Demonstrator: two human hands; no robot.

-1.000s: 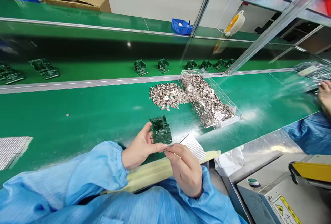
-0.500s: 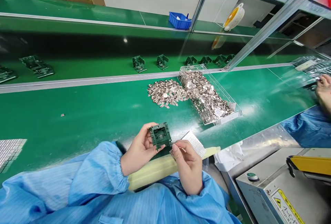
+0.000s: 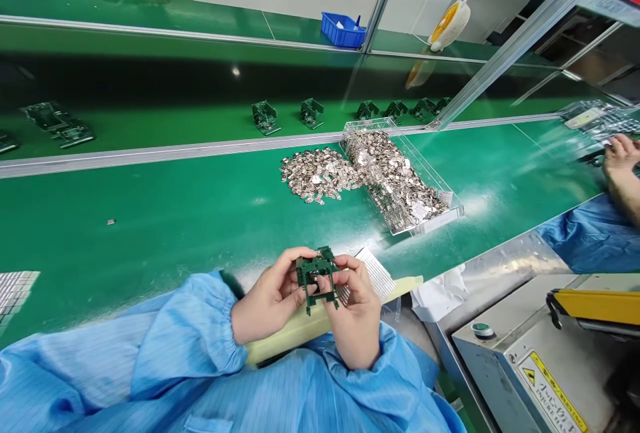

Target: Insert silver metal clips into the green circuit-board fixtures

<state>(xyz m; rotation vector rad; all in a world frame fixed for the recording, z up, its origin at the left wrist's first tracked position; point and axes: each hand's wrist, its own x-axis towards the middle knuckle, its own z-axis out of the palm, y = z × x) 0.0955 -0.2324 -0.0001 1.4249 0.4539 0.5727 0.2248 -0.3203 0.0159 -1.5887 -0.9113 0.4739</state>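
Observation:
My left hand [image 3: 267, 300] grips a dark green plastic frame [image 3: 317, 268] by its left side, above the near edge of the bench. The frame is tipped so that its legs point down toward me. My right hand [image 3: 354, 310] closes on the frame's right side, its thumb pressed in between the legs. Whether a small metal piece is under that thumb is hidden. Beyond my hands lies a heap of small silvery metal pieces [image 3: 320, 176], beside a clear tray [image 3: 440, 222] full of the same pieces. A ribbed white sheet [image 3: 376, 274] lies just right of my right hand.
More green frames [image 3: 264, 117] stand in a row along the back strip. One loose metal piece [image 3: 111, 222] lies on the left of the green bench [image 3: 200, 220]. A co-worker's hand [image 3: 620, 160] is at the far right, behind a grey machine [image 3: 495, 353].
The green frame has turned from showing its square opening to showing its legs. My right hand has moved up and left from beside the frame onto it.

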